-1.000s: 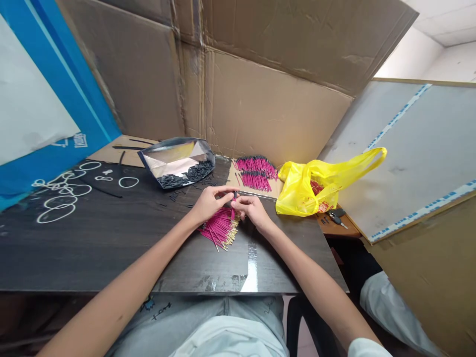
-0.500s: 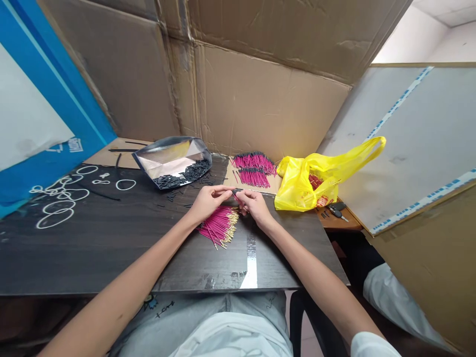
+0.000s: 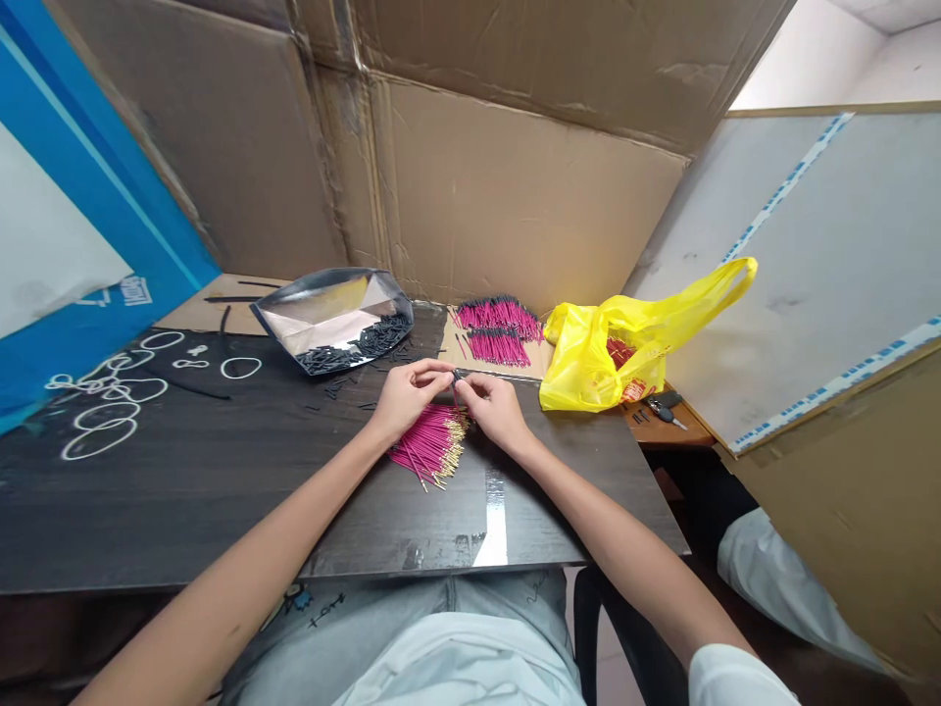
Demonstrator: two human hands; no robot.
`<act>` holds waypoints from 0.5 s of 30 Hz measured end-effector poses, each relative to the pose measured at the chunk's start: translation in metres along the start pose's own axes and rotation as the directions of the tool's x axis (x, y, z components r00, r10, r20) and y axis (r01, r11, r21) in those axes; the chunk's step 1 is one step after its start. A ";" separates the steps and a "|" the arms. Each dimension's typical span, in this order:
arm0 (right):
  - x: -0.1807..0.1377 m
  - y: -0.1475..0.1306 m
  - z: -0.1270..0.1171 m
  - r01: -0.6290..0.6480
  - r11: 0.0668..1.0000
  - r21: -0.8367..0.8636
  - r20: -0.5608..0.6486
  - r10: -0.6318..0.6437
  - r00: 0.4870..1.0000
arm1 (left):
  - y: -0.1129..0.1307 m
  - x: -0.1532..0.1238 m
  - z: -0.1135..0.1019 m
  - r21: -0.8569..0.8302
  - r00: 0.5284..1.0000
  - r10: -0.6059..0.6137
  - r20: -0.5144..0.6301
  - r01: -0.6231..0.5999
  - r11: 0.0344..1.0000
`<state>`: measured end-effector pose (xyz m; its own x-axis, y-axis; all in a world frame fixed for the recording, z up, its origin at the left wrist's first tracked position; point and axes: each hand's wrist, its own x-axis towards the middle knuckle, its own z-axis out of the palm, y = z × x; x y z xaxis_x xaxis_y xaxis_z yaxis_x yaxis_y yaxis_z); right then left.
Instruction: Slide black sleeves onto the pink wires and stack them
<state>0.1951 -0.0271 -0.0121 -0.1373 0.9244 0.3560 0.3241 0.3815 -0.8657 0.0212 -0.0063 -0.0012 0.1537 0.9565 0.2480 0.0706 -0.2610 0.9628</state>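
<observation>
My left hand (image 3: 404, 397) pinches a short black sleeve (image 3: 456, 376) between thumb and fingertips. Close against it, the closed fingers of my right hand (image 3: 497, 407) hold a thin pink wire, mostly hidden by the fingers. Both hands meet just above a fanned pile of pink wires with gold-coloured ends (image 3: 426, 443) on the dark table. Beyond them, finished-looking rows of pink wires with black ends (image 3: 498, 345) lie on a piece of cardboard. An open foil-lined bag (image 3: 316, 312) at the back left holds many loose short black sleeves (image 3: 382, 336).
A yellow plastic bag (image 3: 577, 368) with red pieces inside stands at the right, near some keys (image 3: 666, 413). White rubber bands (image 3: 110, 412) lie on the left. Cardboard panels (image 3: 515, 186) wall the back. Another person's sleeve (image 3: 779, 574) shows at right.
The hands have come closer together at the fingertips, and the black sleeve is now tilted more upright. The whole view has shifted slightly.
</observation>
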 end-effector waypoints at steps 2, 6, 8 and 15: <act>0.000 -0.002 -0.001 0.057 0.992 -0.112 -0.016 -0.059 0.998 | 0.000 0.000 0.001 -0.004 1.000 0.002 -0.004 -0.003 1.000; 0.000 -0.004 0.002 0.072 0.991 -0.113 0.005 -0.072 0.997 | 0.000 0.000 0.003 0.003 0.999 0.022 -0.045 -0.022 1.000; 0.000 -0.004 0.004 0.057 0.995 -0.077 0.023 -0.055 0.998 | -0.001 0.000 0.004 0.012 0.997 0.033 -0.076 -0.032 0.999; 0.003 -0.004 0.005 -0.093 0.972 0.218 0.107 0.070 0.992 | 0.002 -0.001 0.007 -0.043 0.994 0.019 -0.109 -0.024 0.999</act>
<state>0.1886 -0.0259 -0.0092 -0.2136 0.9432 0.2544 0.1234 0.2843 -0.9507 0.0280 -0.0083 -0.0002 0.0465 0.9598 0.2767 0.0248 -0.2780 0.9603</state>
